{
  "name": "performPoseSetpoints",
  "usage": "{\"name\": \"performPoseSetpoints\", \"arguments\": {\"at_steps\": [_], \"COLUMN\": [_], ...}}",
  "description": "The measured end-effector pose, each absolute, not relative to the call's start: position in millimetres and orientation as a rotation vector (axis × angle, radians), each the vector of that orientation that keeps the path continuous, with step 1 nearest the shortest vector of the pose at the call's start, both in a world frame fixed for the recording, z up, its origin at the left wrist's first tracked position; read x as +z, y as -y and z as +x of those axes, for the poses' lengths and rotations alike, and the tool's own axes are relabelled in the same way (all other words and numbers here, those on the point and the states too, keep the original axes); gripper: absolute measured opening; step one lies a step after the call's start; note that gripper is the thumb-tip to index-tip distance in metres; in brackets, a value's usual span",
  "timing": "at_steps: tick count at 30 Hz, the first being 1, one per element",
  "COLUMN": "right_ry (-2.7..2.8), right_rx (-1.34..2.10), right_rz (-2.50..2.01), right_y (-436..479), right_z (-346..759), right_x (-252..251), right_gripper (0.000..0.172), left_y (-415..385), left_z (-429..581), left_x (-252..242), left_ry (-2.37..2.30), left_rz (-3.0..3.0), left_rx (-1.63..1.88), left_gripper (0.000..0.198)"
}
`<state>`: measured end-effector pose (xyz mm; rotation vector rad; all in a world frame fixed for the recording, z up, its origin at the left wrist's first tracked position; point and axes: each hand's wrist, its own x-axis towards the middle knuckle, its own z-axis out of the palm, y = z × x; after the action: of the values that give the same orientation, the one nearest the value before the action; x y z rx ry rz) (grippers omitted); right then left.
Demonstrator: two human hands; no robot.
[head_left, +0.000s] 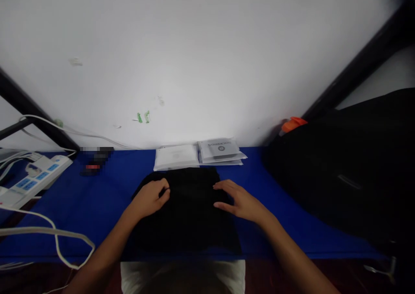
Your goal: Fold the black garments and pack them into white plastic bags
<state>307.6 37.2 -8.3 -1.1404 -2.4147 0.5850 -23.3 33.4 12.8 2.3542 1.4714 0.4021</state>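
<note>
A folded black cloth (194, 216), perhaps a garment, lies on the blue table surface (259, 199) in front of me. On its left part rests my left hand (154, 196), fingers bent and the thumb apart from them. My right hand (233, 199) lies over the cloth's right side, open, with thumb and fingers spread. I see nothing held in either hand. Just beyond the cloth's far edge are a white plastic pouch (177, 156) and a translucent zip bag (220, 150) with dark print, which appears to lie on another bag.
A white power strip (39, 179) with cables is at the left, and a loose white cable (55, 232) loops over the near left edge. A large black bag or cloth (337, 168) fills the right, with an orange object (293, 124) behind it. A white wall (207, 69) stands behind.
</note>
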Motion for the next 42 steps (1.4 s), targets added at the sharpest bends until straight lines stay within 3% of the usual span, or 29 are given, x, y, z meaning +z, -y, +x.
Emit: {"name": "performPoseSetpoints", "arguments": {"at_steps": [6,11,15,20,24,27,31,37,39,42], "right_ry": [2.308,2.085,2.251,2.536,2.583,2.548,2.560,2.616,2.587,2.492], "right_rx": [0.316,0.043,-0.029,0.030,-0.026,0.049,0.487,1.072,1.079,0.753], "right_rz": [-1.200,-1.490,-1.349,-1.221,-1.257,-1.244,-1.238,-1.271,-1.238,-1.263], "right_y": [-70.6,-92.0,-69.7,-42.7,-40.5,-32.5,-2.0,17.4,1.0,-42.7], "right_z": [291.4,279.9,268.9,255.6,255.0,263.4,280.6,292.5,293.5,299.0], "right_x": [-15.2,-18.6,-19.1,-30.6,-33.1,-15.0,18.4,15.4,11.3,12.0], "right_gripper": [0.022,0.033,0.028,0.020,0.017,0.020,0.023,0.008,0.009,0.016], "left_y": [-62.7,-63.8,-44.9,-39.3,-39.7,-26.2,10.9,38.3,32.6,19.0], "left_z": [-20.0,-17.8,-32.3,-49.0,-49.6,-50.1,-56.5,-55.1,-49.6,-43.0], "left_x": [14.8,6.4,-5.4,-22.2,-17.2,2.1,29.0,21.0,10.4,-7.5], "left_ry": [-1.959,-1.870,-1.530,-1.461,-1.386,-1.349,-1.259,-1.225,-1.335,-1.547], "left_rz": [2.309,2.549,2.554,2.468,2.484,2.474,2.331,2.009,2.009,2.184], "left_rx": [0.613,0.894,0.650,0.433,0.454,0.520,0.374,0.102,0.177,0.385], "left_gripper": [0.023,0.027,0.023,0.033,0.019,0.016,0.017,0.027,0.026,0.030]}}
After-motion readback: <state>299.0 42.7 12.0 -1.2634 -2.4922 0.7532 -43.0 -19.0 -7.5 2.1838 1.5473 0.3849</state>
